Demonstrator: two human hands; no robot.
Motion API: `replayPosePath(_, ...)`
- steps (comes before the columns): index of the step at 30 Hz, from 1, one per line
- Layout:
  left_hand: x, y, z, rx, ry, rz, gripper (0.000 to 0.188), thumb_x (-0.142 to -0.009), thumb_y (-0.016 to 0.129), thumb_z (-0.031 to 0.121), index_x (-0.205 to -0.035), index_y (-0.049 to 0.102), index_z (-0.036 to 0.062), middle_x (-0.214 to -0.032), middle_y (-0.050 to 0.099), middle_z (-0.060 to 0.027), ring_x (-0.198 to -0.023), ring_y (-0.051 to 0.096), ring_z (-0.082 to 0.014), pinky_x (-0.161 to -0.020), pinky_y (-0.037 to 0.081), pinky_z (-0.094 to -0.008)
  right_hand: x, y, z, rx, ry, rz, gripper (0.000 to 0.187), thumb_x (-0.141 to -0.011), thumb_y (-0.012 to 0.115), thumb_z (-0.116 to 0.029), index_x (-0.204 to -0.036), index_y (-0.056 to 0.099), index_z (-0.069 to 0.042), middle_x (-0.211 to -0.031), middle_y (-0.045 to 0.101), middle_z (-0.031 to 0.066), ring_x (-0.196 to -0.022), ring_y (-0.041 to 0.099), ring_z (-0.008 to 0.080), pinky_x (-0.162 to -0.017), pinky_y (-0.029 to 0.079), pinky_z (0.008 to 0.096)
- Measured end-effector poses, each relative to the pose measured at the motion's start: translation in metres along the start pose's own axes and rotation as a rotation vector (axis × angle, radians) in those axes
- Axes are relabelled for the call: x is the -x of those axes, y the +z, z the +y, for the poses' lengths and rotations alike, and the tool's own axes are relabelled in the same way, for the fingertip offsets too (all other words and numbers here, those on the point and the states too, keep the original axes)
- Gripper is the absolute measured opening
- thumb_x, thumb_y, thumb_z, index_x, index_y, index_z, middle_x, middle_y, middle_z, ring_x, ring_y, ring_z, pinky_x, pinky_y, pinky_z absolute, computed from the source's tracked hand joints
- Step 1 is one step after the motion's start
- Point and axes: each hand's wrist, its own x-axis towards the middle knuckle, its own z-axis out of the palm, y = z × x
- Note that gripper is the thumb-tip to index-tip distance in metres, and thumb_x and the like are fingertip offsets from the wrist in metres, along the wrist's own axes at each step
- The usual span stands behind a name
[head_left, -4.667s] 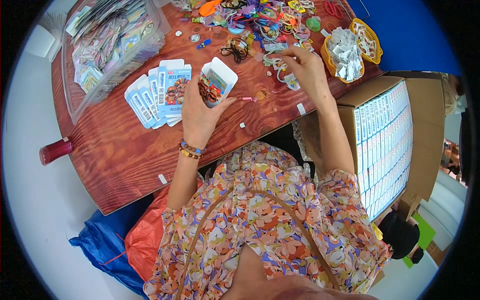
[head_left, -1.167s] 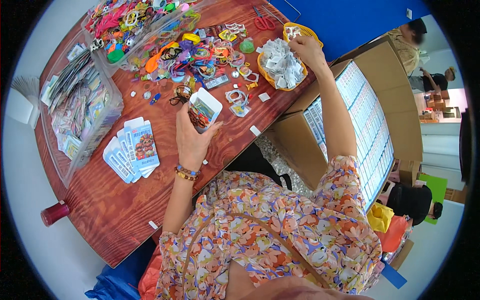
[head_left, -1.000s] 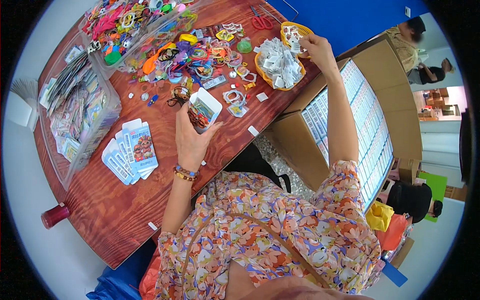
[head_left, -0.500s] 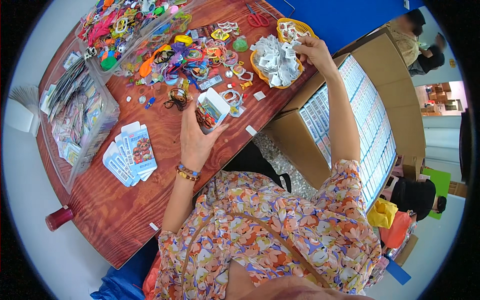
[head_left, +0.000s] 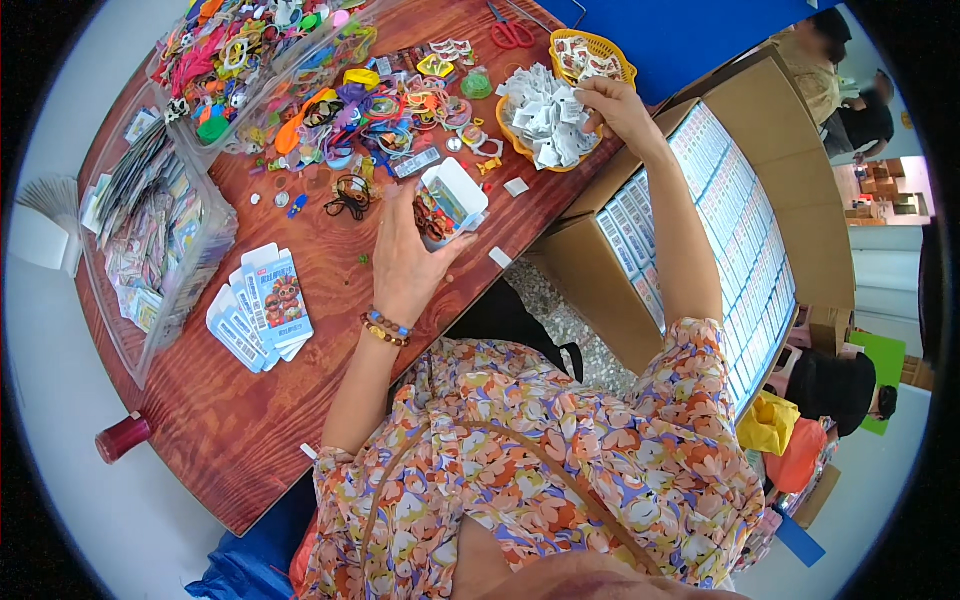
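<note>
Cupping, left hand (head_left: pixel 408 250): open box (head_left: pixel 447 210)
Flap (head_left: pixel 470 187): up-right; long axis unclear
Right hand (head_left: pixel 618 108): at packets (head_left: pixel 540 108), pinch unclear
Box print: illegible

Head view: left of 2 head-worn fisheye cameras, facing down, close above the floral shirt (head_left: pixel 560 480), tabletop (head_left: pixel 220 430) beyond.

room over tabletop (head_left: pixel 335 300) between fanned cartons (head_left: pixel 262 310) and left hand (head_left: pixel 410 250), toy pile (head_left: pixel 360 125) blocking beyond; cardboard box (head_left: pixel 618 290) rightward

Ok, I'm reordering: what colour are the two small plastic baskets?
Yellow: nearer basket and farther basket, best in head view.
</note>
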Motion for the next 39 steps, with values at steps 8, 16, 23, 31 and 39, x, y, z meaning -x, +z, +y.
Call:
replayPosePath(8,0.006,0.001,-0.006,-0.046,0.023,0.028,0.092,-0.071,0.087,0.035,-0.141,0.039,-0.0005,-0.142,0.046,-0.0263,-0.135,0.043,-0.0405,-0.111,0.038,-0.0457,-0.003,-0.001,0.009,0.063,-0.098,0.000,0.022,-0.093,0.067,-0.020,-0.105,0.067,-0.002,-0.073,0.061,-0.0016,-0.058,0.058,0.0040,-0.047,0.037,0.0194)
replayPosePath(16,0.008,0.002,-0.009,-0.051,0.037,0.041,0.092,-0.070,0.088,0.033,-0.140,0.040,-0.0015,-0.141,0.047,-0.0251,-0.133,0.045,-0.0400,-0.110,0.039,-0.0454,-0.004,-0.009,0.009,0.110,-0.093,0.006,0.023,-0.093,0.068,-0.024,-0.089,0.069,-0.002,-0.071,0.062,0.0000,-0.059,0.058,0.0059,-0.052,0.043,0.0238)
replayPosePath(23,0.008,0.001,-0.008,-0.053,0.066,0.057,0.089,-0.069,0.088,0.031,-0.137,0.042,-0.0024,-0.132,0.052,-0.0224,-0.126,0.050,-0.0392,-0.105,0.043,-0.0456,-0.006,-0.002,0.009,0.045,-0.144,0.046,0.019,-0.096,0.065,-0.023,-0.100,0.070,-0.005,-0.067,0.059,-0.0038,-0.055,0.051,0.0019,-0.048,0.037,0.0185)
replayPosePath(31,-0.001,0.005,-0.005,-0.129,0.092,0.101,0.086,-0.069,0.088,0.033,-0.135,0.044,0.0004,-0.123,0.056,-0.0221,-0.117,0.054,-0.0392,-0.099,0.046,-0.0456,0.009,0.005,-0.019,-0.089,-0.117,-0.027,0.012,-0.095,0.065,-0.017,-0.100,0.069,-0.006,-0.072,0.059,-0.0058,-0.056,0.050,0.0002,-0.049,0.037,0.0159)
replayPosePath(39,-0.011,0.009,0.012,-0.172,0.128,0.146,0.084,-0.066,0.088,0.034,-0.132,0.046,0.0016,-0.112,0.059,-0.0197,-0.106,0.058,-0.0366,-0.086,0.050,-0.0450,0.061,0.079,-0.078,-0.073,-0.364,-0.328,0.006,-0.094,0.067,-0.011,-0.093,0.065,-0.006,-0.077,0.062,-0.0061,-0.063,0.052,-0.0003,-0.054,0.040,0.0174)
